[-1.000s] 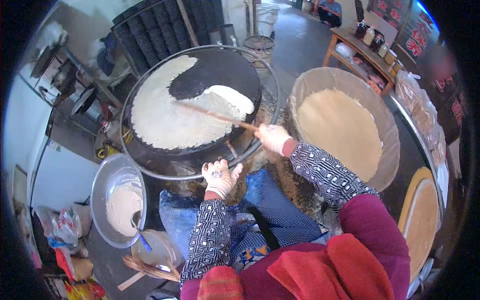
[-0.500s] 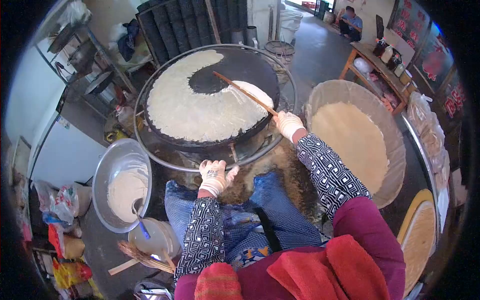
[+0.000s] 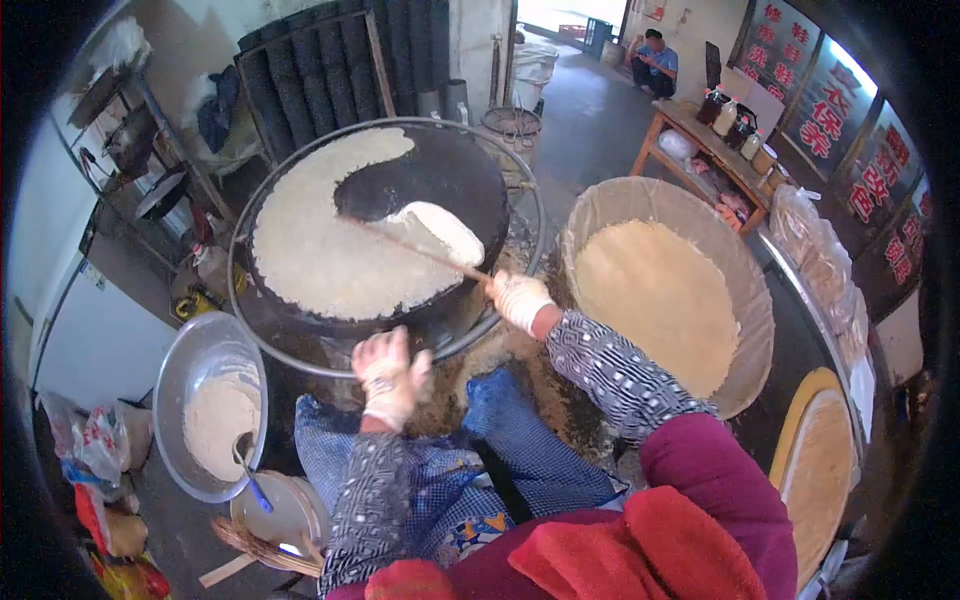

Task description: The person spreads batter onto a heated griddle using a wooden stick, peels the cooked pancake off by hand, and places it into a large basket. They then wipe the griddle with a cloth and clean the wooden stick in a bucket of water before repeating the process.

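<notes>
My right hand [image 3: 518,299], in a pale glove, is closed round the end of a thin wooden stick [image 3: 420,250]. The stick reaches across the batter [image 3: 330,240] on the round black griddle [image 3: 440,165]. A thicker, whiter mound of batter [image 3: 447,230] lies just beyond the stick on the griddle's right part. A metal ring [image 3: 240,310] runs around the griddle. My left hand [image 3: 390,372], also gloved and slightly blurred, is at the near side of the ring with its fingers apart, holding nothing.
A metal bowl [image 3: 170,400] of flour-like stuff with a ladle stands at left, above a bucket [image 3: 290,510] and a straw brush [image 3: 262,545]. At right are a large lined basket [image 3: 755,370] of pale batter and a wooden table [image 3: 650,140] with bottles. A person [image 3: 655,65] crouches far back.
The view has shifted, so the scene sits further left. The stick's tip has moved toward me over the batter, and the white mound looks smaller. My left hand has lifted from the ring.
</notes>
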Motion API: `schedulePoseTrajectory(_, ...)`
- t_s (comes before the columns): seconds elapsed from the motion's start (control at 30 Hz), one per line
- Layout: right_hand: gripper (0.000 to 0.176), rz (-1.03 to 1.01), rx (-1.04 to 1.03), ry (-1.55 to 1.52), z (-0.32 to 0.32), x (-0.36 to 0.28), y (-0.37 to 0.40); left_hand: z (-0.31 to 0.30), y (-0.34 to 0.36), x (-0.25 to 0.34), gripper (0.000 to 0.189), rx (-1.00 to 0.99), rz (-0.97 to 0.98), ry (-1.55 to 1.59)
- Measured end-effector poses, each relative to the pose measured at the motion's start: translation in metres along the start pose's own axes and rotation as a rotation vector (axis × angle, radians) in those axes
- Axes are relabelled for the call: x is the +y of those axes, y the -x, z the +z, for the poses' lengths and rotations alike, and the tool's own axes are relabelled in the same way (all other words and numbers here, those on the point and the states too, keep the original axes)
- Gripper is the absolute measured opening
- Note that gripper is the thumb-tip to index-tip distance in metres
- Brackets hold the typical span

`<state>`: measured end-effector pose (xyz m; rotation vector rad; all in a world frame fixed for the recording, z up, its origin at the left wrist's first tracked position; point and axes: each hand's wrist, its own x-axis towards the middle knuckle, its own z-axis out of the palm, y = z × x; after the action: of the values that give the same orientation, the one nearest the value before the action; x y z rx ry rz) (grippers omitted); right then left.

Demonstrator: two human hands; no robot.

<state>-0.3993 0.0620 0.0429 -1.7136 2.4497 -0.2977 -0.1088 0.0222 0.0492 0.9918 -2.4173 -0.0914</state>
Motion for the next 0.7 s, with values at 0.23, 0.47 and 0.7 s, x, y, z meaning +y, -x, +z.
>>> schedulePoseTrajectory(0.23, 0.037, -0.058, 0.000, -0.017, -0.045, -0.038, 0.024, 0.028, -0.005, 0.036, 0.060, -0.444, -0.141, -0.044)
schedulePoseTrajectory(0.47, 0.037, 0.050, 0.134, 0.147, -0.008, 0.009, -0.012, 0.020, 0.005, 0.013, 0.064, -0.369, -0.099, 0.002)
schedulePoseTrajectory(0.7, 0.038, 0.096, 0.085, 0.207, 0.000, 0.015, -0.020, -0.001, 0.001, -0.008, 0.060, -0.529, -0.165, -0.070)
